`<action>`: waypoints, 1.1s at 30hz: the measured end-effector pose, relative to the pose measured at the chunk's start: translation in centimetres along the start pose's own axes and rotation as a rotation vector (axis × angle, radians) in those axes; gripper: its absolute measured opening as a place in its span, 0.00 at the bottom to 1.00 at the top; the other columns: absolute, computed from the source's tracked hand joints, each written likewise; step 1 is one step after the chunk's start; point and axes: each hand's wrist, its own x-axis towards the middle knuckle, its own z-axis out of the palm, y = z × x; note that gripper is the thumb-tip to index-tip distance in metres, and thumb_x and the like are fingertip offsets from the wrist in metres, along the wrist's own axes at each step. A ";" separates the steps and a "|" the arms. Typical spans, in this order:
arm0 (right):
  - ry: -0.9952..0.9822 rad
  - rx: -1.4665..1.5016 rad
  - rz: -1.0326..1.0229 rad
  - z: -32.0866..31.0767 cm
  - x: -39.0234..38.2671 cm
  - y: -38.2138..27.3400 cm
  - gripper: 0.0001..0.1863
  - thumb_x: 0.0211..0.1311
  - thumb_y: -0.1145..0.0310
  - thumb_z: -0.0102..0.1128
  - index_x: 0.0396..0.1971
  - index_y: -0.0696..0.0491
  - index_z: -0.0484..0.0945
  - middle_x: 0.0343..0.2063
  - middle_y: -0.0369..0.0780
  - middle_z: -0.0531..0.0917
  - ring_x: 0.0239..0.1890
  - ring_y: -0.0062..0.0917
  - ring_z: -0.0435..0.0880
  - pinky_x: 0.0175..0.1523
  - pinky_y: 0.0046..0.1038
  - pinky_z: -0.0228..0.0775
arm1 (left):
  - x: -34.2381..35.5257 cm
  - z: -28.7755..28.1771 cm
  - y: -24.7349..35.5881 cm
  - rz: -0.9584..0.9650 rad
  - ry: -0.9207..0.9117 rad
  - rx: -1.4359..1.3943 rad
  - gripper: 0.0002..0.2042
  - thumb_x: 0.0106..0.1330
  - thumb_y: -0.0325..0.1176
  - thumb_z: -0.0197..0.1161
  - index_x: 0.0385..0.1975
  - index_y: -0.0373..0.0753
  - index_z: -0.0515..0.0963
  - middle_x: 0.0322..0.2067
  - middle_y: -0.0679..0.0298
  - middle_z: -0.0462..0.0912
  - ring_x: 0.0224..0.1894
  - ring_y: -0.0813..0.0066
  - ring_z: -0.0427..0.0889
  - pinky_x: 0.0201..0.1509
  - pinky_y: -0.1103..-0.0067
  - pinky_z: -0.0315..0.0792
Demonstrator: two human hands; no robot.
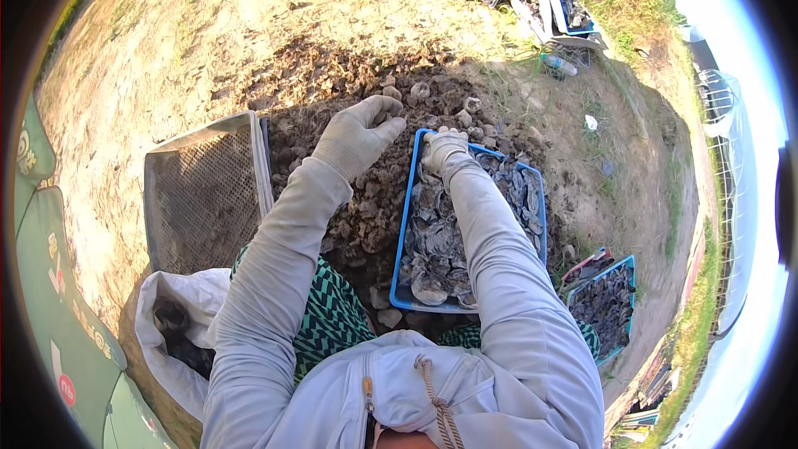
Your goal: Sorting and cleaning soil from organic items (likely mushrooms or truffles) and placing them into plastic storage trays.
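Inside the far end of the one large blue tray (405,224), the gloved right hand (445,150) has its fingertips hidden, so its grip cannot be told. The tray holds many dark, wrinkled scraps (432,237). Left of the tray, over one soil heap (374,208), the gloved left hand (357,135) is curled, perhaps empty; I cannot tell. Farther left: one mesh crate (204,183), one white sack (218,287). Right of the tray: one smaller blue-rimmed tray (632,270).

Pale lettering (56,276) and a red badge (66,390) mark green fabric (90,370).
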 end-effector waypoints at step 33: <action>0.384 1.676 0.221 7.2 -1.3 -3.2 0.05 0.54 0.71 0.64 0.27 0.56 0.78 0.20 0.34 0.79 0.19 0.17 0.74 0.26 0.22 0.68 | 0.8 0.8 1.5 -0.010 -0.026 0.018 0.13 0.63 0.31 0.60 0.46 0.35 0.75 0.36 0.66 0.80 0.39 0.82 0.76 0.45 0.85 0.72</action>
